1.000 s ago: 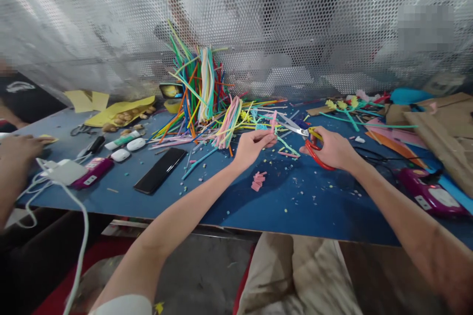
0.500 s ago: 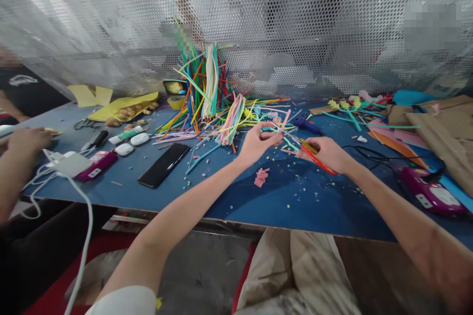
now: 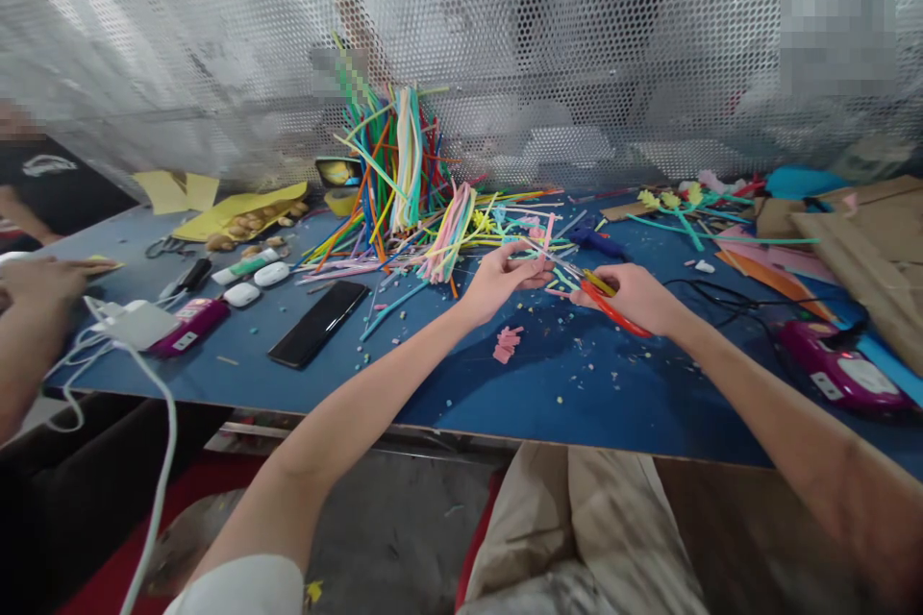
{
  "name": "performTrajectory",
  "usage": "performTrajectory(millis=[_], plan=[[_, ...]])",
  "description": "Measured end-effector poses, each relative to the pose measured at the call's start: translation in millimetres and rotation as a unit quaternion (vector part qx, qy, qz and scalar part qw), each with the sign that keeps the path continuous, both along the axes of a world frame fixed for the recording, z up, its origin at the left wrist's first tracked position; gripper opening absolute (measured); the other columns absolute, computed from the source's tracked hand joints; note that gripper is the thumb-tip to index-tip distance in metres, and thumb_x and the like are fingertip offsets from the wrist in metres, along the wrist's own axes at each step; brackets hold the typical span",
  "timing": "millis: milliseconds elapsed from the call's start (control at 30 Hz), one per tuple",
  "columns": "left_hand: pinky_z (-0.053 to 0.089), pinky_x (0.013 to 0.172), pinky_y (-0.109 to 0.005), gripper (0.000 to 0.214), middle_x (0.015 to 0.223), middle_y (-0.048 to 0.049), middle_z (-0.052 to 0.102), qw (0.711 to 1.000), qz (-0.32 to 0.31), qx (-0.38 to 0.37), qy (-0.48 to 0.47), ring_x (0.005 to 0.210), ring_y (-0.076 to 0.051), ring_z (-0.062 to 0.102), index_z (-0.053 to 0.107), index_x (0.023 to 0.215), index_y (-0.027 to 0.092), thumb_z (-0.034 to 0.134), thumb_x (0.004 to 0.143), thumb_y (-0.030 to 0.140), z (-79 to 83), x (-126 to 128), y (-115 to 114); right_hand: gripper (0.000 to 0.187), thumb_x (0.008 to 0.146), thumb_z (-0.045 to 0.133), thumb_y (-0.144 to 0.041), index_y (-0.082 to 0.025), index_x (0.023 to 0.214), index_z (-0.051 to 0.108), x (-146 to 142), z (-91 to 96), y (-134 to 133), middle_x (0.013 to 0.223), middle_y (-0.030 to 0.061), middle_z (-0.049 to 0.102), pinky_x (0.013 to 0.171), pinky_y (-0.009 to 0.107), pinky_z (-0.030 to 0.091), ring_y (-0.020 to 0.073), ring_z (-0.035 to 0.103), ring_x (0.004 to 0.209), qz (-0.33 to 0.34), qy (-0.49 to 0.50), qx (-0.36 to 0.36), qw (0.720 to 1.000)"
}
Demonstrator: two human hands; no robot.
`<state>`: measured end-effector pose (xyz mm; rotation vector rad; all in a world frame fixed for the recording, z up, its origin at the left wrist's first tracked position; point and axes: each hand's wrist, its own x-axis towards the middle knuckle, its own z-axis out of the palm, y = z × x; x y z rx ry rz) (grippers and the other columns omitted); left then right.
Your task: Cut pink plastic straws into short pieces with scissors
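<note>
Head view: our left hand [image 3: 503, 277] pinches a pink strip [image 3: 550, 229] above the blue table [image 3: 612, 413]; our right hand [image 3: 638, 296] grips the red-and-yellow-handled scissors [image 3: 597, 287], blades [image 3: 566, 265] by the strip, pink clippings [image 3: 507, 344] nearer us.

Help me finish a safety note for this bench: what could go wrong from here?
The scissors in the right hand point toward the left hand, which holds a pink strip, so a slip might nick that hand.

The small pink pieces lie loose beside the left forearm; a careless sweep could scatter them.
</note>
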<state>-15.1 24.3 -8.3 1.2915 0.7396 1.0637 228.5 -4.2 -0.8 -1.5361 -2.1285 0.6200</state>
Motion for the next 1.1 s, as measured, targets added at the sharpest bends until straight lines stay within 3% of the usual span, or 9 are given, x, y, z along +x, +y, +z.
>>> performTrajectory(millis=[500, 767, 967, 1100], plan=[[0.057, 0.083, -0.034, 0.053, 0.1, -0.0118, 0.075, 0.999, 0.02, 0.034, 0.024, 0.083, -0.018, 0.073, 0.056, 0.121, 0.014, 0.077, 0.079, 0.037, -0.3, -2.7, 1.6, 0.054, 0.07, 0.066, -0.073, -0.02, 0.068, 0.053, 1.1, 1.2, 0.6, 0.061, -0.0035, 0.047, 0.053, 0.025, 0.03, 0.0114, 0.035, 0.057, 0.014, 0.005, -0.012, 1.0], [0.053, 0.068, -0.026, 0.071, 0.092, -0.008, 0.076, 0.994, 0.056, 0.074, 0.065, 0.073, -0.014, 0.07, 0.044, 0.138, 0.017, 0.077, 0.077, 0.035, 7.3, -4.9, -0.1, 0.05, 0.071, 0.065, -0.069, -0.02, 0.079, 0.062, -1.6, 3.3, 0.3, 0.071, -0.001, 0.059, 0.059, 0.026, 0.038, 0.0147, 0.049, 0.062, 0.053, 0.066, -0.067, 0.994], [0.051, 0.064, -0.025, 0.072, 0.089, -0.0069, 0.076, 0.992, 0.054, 0.091, 0.065, 0.07, -0.014, 0.069, 0.043, 0.139, 0.016, 0.075, 0.078, 0.036, 8.5, -3.8, -2.9, 0.049, 0.075, 0.064, -0.069, -0.021, 0.08, 0.054, -7.0, 2.3, -3.9, 0.071, -0.0024, 0.053, 0.058, 0.026, 0.038, 0.0135, 0.046, 0.062, 0.068, 0.078, -0.091, 0.991], [0.052, 0.066, -0.025, 0.069, 0.091, -0.0073, 0.076, 0.992, 0.049, 0.099, 0.067, 0.071, -0.015, 0.07, 0.044, 0.137, 0.016, 0.074, 0.078, 0.035, 8.1, -4.4, -3.8, 0.046, 0.076, 0.064, -0.066, -0.022, 0.082, 0.052, -12.0, 3.5, -7.2, 0.076, -0.0006, 0.057, 0.061, 0.028, 0.041, 0.0153, 0.05, 0.064, 0.079, 0.1, -0.102, 0.987]])
